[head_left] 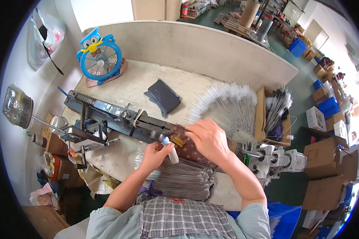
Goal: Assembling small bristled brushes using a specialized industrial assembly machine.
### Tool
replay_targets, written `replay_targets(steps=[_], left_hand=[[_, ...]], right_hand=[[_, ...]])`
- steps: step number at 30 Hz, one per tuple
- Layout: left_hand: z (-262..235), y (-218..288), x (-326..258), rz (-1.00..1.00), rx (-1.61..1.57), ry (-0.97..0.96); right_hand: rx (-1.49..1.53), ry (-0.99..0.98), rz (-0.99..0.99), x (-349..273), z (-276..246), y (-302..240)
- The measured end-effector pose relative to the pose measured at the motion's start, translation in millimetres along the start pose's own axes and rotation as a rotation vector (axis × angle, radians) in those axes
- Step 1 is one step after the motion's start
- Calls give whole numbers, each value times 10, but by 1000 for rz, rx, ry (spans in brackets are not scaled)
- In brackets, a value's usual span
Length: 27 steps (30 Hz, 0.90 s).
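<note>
My left hand (154, 155) is closed round a small white bottle-like piece (173, 155) with blue near its upper end, beside a round dark metal part (156, 136). My right hand (207, 139) pinches what looks like a thin metal wire (181, 132), which points left toward the end of a long dark metal fixture (147, 122). Between the hands, a yellow block (177, 141) lies by a brown dotted cloth (195, 153). Nearest my body rests a thick bundle of thin grey wires (183, 181). Beyond my right hand, wires with white fluffy ends (227, 105) are fanned out.
A cardboard box (261, 115) holds more tufted wires at the right, above a metal machine (279, 161) with a shaft. Dark sheets (164, 97) lie mid-bench. At the back left stands a blue character-shaped fan (101, 59). A lever frame (85, 137) stands left, before a low partition (195, 46).
</note>
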<state>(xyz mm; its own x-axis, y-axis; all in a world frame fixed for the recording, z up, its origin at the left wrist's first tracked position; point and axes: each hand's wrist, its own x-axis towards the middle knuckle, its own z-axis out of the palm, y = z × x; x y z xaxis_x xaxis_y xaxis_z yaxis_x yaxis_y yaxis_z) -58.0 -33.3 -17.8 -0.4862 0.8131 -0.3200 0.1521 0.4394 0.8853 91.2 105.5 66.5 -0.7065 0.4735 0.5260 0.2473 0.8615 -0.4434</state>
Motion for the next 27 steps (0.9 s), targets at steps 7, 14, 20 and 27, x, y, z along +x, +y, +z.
replay_targets(steps=[7, 14, 20, 27], left_hand=[[296, 14, -37, 129, -593, -34], [-83, -80, 32, 176, 165, -74], [-943, -866, -147, -85, -982, 223], [-1382, -952, -340, -332, -1120, 442]], right_hand=[[154, -107, -7, -631, 181, 19], [-77, -186, 19, -474, 888, 142], [26, -265, 0, -501, 561, 96], [112, -343, 35, -443, 509, 13]])
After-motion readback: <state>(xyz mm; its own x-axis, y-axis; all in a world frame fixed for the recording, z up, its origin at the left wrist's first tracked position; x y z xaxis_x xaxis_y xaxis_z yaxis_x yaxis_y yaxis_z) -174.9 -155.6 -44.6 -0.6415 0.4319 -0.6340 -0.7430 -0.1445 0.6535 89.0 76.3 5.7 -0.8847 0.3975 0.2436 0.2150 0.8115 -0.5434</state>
